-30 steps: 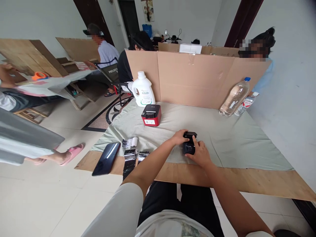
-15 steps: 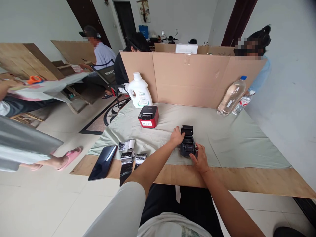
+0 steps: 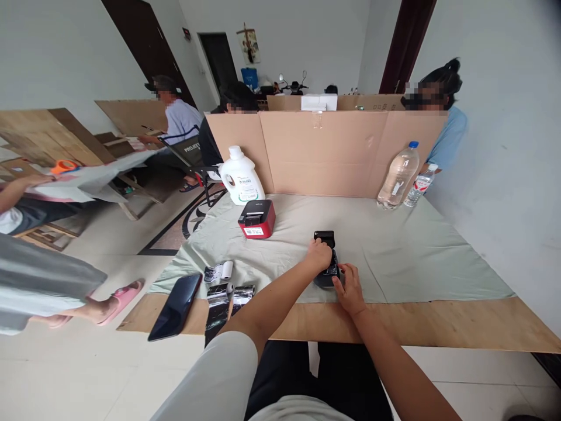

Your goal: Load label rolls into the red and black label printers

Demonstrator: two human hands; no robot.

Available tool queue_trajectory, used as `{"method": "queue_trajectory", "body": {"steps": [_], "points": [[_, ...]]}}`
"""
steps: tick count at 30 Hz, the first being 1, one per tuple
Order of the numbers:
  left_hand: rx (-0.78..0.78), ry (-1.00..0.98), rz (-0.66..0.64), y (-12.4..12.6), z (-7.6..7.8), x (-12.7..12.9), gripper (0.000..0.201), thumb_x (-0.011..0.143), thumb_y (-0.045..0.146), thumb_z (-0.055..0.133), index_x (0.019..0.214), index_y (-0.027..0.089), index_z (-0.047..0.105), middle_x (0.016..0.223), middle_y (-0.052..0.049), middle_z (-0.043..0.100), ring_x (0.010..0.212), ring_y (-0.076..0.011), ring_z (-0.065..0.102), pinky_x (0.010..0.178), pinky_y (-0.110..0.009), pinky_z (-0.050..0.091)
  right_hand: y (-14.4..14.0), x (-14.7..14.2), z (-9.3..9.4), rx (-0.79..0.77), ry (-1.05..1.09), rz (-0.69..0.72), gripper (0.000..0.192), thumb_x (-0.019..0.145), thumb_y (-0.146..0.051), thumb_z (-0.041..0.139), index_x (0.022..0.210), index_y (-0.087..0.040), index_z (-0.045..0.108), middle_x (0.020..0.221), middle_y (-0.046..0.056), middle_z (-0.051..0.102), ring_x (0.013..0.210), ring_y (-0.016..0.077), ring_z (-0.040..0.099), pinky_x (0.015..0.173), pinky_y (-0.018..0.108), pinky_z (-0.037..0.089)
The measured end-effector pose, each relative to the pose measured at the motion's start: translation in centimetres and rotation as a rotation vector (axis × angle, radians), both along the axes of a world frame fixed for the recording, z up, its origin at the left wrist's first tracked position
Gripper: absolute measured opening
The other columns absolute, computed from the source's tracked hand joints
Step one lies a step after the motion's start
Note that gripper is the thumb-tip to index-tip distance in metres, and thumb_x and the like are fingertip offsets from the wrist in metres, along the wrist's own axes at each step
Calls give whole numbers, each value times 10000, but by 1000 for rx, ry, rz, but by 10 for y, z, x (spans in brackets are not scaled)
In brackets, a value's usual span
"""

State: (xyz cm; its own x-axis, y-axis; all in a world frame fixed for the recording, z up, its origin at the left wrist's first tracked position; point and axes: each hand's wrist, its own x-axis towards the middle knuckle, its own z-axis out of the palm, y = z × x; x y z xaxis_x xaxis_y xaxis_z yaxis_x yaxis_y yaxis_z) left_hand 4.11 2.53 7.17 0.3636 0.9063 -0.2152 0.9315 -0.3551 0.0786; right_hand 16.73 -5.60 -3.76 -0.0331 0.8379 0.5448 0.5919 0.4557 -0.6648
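- On the cloth-covered table point(image 3: 394, 257), my left hand point(image 3: 319, 255) presses down on the small black printer point(image 3: 326, 270) while my right hand point(image 3: 348, 287) steadies its near edge, fingers curled.
- Pressing unevenly could jam the lid or slide the printer toward the board's edge.
- Legible writing: "PROJE" on a chair back point(image 3: 191, 148); the white jug point(image 3: 240, 176) label is unreadable.

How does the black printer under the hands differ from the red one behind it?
The black printer has its lid up and both hands on it: left hand, right hand. The red printer is shut, untouched, and looks bulkier. Both stand on the pale cloth.
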Motion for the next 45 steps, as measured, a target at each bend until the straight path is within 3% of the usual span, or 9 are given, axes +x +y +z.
{"method": "queue_trajectory", "body": {"steps": [8,17,23,28,32,35,38,42,45], "points": [[63,17,-2,6,-5,-4,232,734,157,619,955,179,682,970,-128,687,1071,-284,531,953,-391,324,1,-2,-2,11,-39,-16,465,889,-523,462,1188,-169,501,1148,145,499,1100,262,512,929,484,490],[32,-66,22,10,-7,4,172,634,101,683,799,147,694,1005,-185,681,1115,-335,530,1034,-447,263,3,-8,-6,75,-122,-27,656,783,-597,588,1243,-155,438,1147,161,535,1100,308,520,918,532,484],[-111,-257,110,19,-1,-11,341,584,146,711,922,180,673,1014,-95,685,968,-276,616,850,-358,466,3,-8,-4,63,-132,-32,664,778,-592,590,1246,-151,428,1143,161,534,1082,308,536,892,518,496],[-404,-751,150,23,9,-62,333,608,128,650,941,132,648,847,-31,681,783,-166,630,694,-251,500,3,-5,-1,65,-139,-7,659,787,-603,580,1254,-167,420,1133,148,538,1071,300,541,888,511,494],[-625,-706,156,21,26,-140,291,592,144,663,883,142,659,775,-9,676,743,-157,625,695,-261,505,4,-3,-2,94,-156,-4,671,785,-613,575,1260,-165,421,1127,151,538,1064,300,534,895,521,482],[-500,-399,300,12,32,-199,252,550,133,694,800,154,669,789,-30,690,795,-199,631,733,-291,509,6,-2,-3,112,-172,-12,690,781,-620,578,1260,-148,426,1127,158,536,1072,301,524,908,514,474],[-387,-252,400,0,25,-236,307,503,113,720,802,171,677,881,-62,699,895,-250,621,791,-320,501,6,-1,-3,113,-178,-9,704,780,-644,560,1261,-148,429,1129,158,538,1072,300,524,900,509,479],[-335,-161,430,-17,7,-255,508,519,176,749,1017,205,655,1079,-73,661,974,-261,610,826,-317,491,5,-1,-2,105,-189,-17,725,774,-673,545,1241,-126,448,1119,166,550,1066,300,529,889,490,492],[-192,-119,382,-34,7,-259,574,595,239,734,1153,218,598,1206,-84,596,1080,-267,562,901,-331,458,4,-1,-1,96,-192,-21,729,772,-681,542,1240,-129,450,1123,165,555,1071,302,530,878,487,496]]}}
